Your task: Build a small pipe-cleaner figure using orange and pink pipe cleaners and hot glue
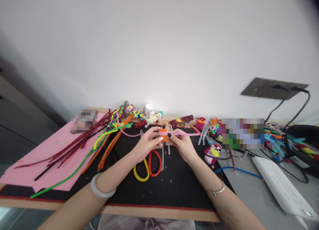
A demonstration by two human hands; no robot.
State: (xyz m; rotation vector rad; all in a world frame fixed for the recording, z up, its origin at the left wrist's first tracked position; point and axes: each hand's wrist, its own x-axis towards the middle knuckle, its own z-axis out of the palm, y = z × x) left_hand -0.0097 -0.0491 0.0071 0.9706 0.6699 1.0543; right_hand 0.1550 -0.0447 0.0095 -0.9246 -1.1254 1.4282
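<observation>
Left hand (147, 144) pinching a small orange roll (162, 135) above the black mat (179, 187); right hand (181, 144) pinching the same roll, pink pipe cleaner (186, 133) trailing rightward. Roll mostly hidden behind fingertips, shape unclear. Scissors (149, 165) on the mat just below, blades hidden under the hands.
</observation>
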